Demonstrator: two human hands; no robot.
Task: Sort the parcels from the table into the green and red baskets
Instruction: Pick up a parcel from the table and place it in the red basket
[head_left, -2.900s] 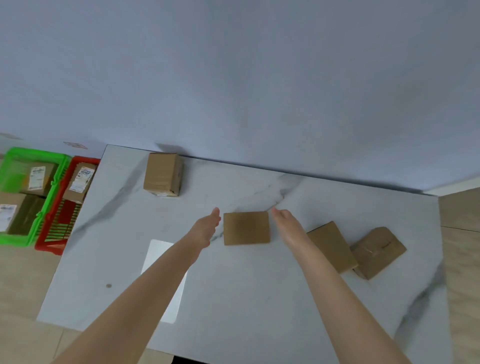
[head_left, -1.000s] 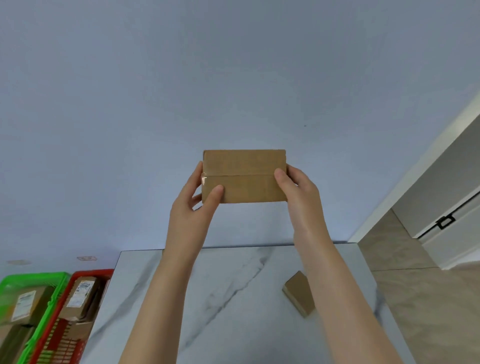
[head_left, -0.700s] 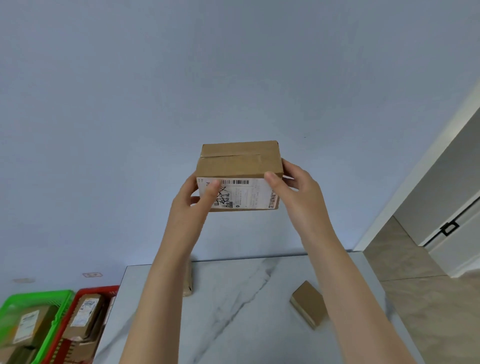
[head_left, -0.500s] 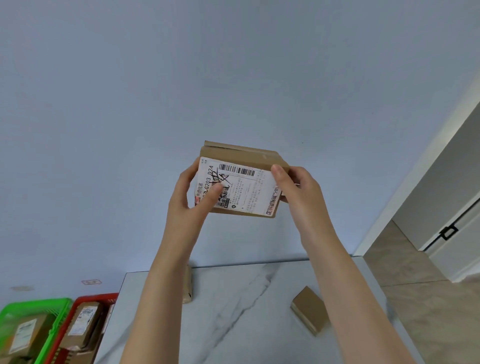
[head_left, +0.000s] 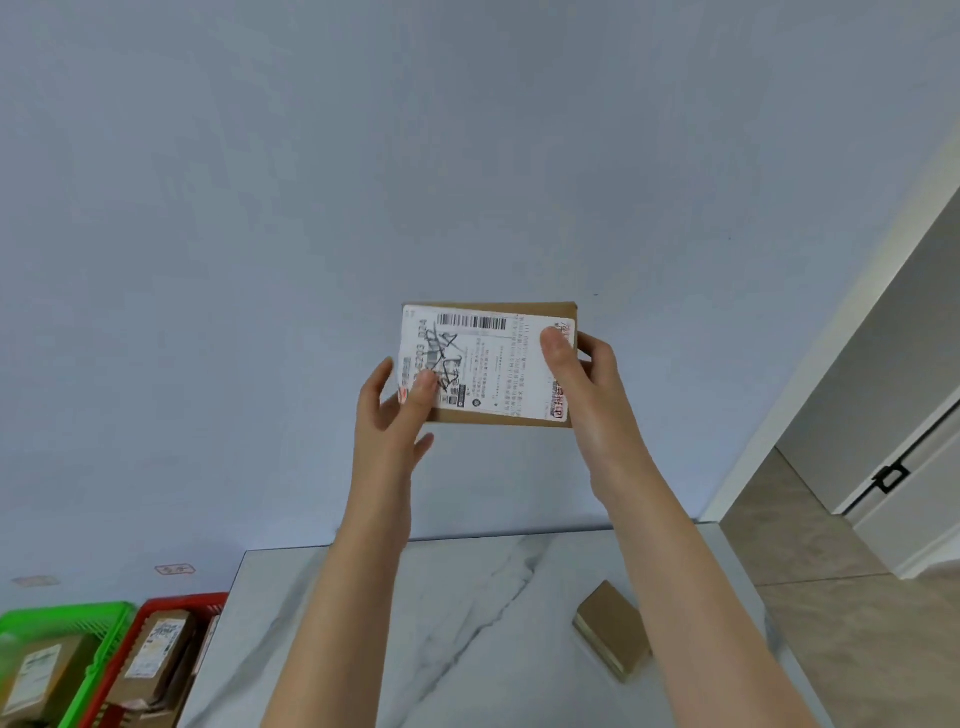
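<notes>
So, left hand (head_left: 395, 415) and right hand (head_left: 582, 384) are each pinching a short edge of the parcel (head_left: 488, 366), holding it between them, label (head_left: 493, 353) facing the camera (reading step, probably). Next it's needing a carry down-left of the left hand to green basket (head_left: 67, 612) or red basket (head_left: 182, 601).

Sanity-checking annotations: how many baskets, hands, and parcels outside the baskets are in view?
Baskets: 2, green basket, red basket
Hands: 2, left hand, right hand
Parcels outside baskets: 2, held parcel, table parcel
Total: 6
</notes>
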